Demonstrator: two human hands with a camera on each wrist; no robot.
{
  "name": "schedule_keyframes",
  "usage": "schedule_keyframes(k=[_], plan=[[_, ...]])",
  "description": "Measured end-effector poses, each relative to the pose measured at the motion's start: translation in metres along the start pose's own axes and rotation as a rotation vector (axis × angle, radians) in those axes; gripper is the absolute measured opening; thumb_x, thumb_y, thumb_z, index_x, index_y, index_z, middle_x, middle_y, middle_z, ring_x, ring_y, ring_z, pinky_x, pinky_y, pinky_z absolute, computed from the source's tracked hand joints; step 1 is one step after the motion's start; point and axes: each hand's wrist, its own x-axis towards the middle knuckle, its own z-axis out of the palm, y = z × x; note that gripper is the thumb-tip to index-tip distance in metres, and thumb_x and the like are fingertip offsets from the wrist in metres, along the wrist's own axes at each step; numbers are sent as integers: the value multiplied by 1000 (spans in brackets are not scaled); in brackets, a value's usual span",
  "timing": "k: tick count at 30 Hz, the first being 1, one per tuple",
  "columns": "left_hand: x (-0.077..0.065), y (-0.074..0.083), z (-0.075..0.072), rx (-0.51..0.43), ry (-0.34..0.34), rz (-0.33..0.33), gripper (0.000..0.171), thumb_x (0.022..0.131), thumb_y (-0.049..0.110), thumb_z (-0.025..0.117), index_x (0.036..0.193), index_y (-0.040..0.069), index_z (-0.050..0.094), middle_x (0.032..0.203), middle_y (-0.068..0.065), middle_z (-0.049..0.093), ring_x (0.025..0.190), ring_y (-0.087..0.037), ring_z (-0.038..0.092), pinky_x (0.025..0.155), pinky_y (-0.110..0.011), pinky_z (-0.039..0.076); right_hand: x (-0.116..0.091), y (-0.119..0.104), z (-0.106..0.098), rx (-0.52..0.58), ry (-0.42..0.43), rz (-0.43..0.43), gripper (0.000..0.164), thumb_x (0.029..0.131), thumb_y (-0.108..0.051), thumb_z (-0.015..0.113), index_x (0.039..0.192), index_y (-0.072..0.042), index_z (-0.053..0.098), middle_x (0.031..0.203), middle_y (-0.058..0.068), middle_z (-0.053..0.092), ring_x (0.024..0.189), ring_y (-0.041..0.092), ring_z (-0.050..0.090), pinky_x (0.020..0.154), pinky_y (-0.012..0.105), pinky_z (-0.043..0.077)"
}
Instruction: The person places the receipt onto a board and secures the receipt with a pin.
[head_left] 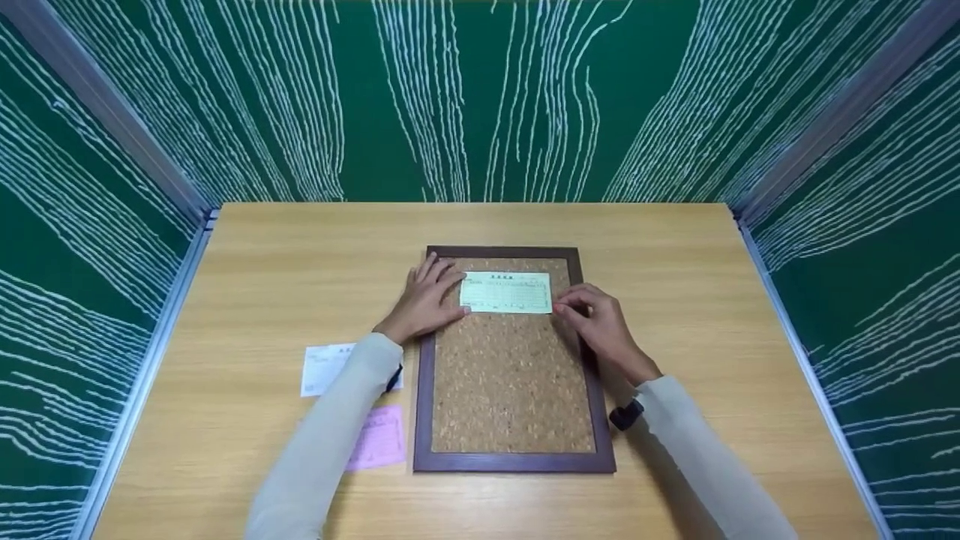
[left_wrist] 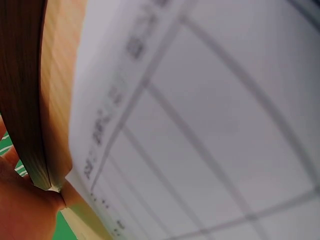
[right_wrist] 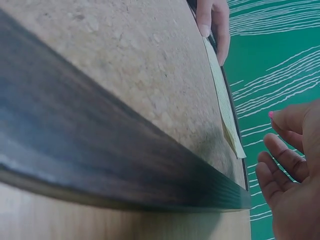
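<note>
Nearest the tabletop's point(head_left: 712, 300) front edge, a pink printed slip point(head_left: 380, 439) lies just beside the left side of a corkboard point(head_left: 514, 382), partly covered by the left sleeve point(head_left: 322, 439). Beyond it, likewise partly covered, is a white printed slip point(head_left: 321, 371). The corkboard, in a dark brown frame point(head_left: 514, 462), lies flat, its long sides running from the front towards the back edge of the tabletop. The right hand point(head_left: 604, 322) pinches a small pink object point(right_wrist: 270, 115) between thumb and forefinger, beside the front right corner of a pale green printed slip point(head_left: 506, 292). This slip rests crosswise on the cork near the board's far edge. The left hand point(head_left: 426, 302), fingers spread, touches its left corners, the thumb on the front one. Behind the tabletop's back edge stands a green wall point(head_left: 480, 97) with wavy white lines.
</note>
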Motion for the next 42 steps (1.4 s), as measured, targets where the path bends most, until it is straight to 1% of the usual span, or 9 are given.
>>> schedule_keyframes(k=[7,12,17,20,22,27,31,39,42], plan=[[0,-4,2,-29,6,2,80,100,55,73,167,18,50,180,-10,29,171,-37,-2,132,-70,0,6,13,6,44,16,5,7,103,0,76,103,6,79,118,19,75,101,27,69,78,16,53],[2,-6,5,-23,6,9,81,100,57,72,167,17,50,180,-10,29,171,-37,-2,131,-72,1,10,13,10,66,9,12,7,104,-2,76,105,3,79,117,19,74,95,20,68,76,17,53],[0,-2,3,7,6,3,80,100,56,72,167,18,49,180,-10,29,171,-38,1,132,-71,4,13,10,16,57,11,9,8,103,1,74,105,8,78,118,26,73,93,22,64,75,15,49],[-1,0,2,14,2,-3,81,101,58,71,167,19,49,180,-9,28,171,-38,1,132,-70,4,16,9,18,48,13,11,7,102,3,74,103,9,78,117,25,74,93,21,62,73,16,47],[-1,0,2,13,1,-6,81,100,58,71,167,19,49,180,-9,28,171,-38,0,132,-69,4,18,9,17,51,3,5,6,103,1,75,102,5,79,117,21,74,94,20,62,74,16,49],[-1,0,1,21,-1,-9,81,101,58,71,167,19,49,181,-9,28,171,-37,0,133,-68,3,23,7,20,42,-16,0,7,104,-3,75,100,1,79,116,18,74,98,22,67,79,17,54],[-2,1,0,35,-5,-8,81,101,59,70,168,18,48,181,-9,28,171,-37,-1,133,-68,3,26,5,22,33,-29,6,7,104,-3,75,100,1,79,117,18,74,103,24,69,85,17,55],[-2,1,0,42,8,2,79,102,58,68,167,17,49,180,-12,30,170,-40,1,132,-71,4,35,1,27,12,-31,-3,9,103,-1,75,98,5,77,119,23,74,107,31,72,86,16,55],[-1,3,0,43,5,-1,78,103,58,67,167,18,49,180,-12,29,171,-39,0,132,-72,4,38,1,28,6,-36,7,9,103,-1,75,97,5,77,120,23,75,111,34,73,89,19,56]])
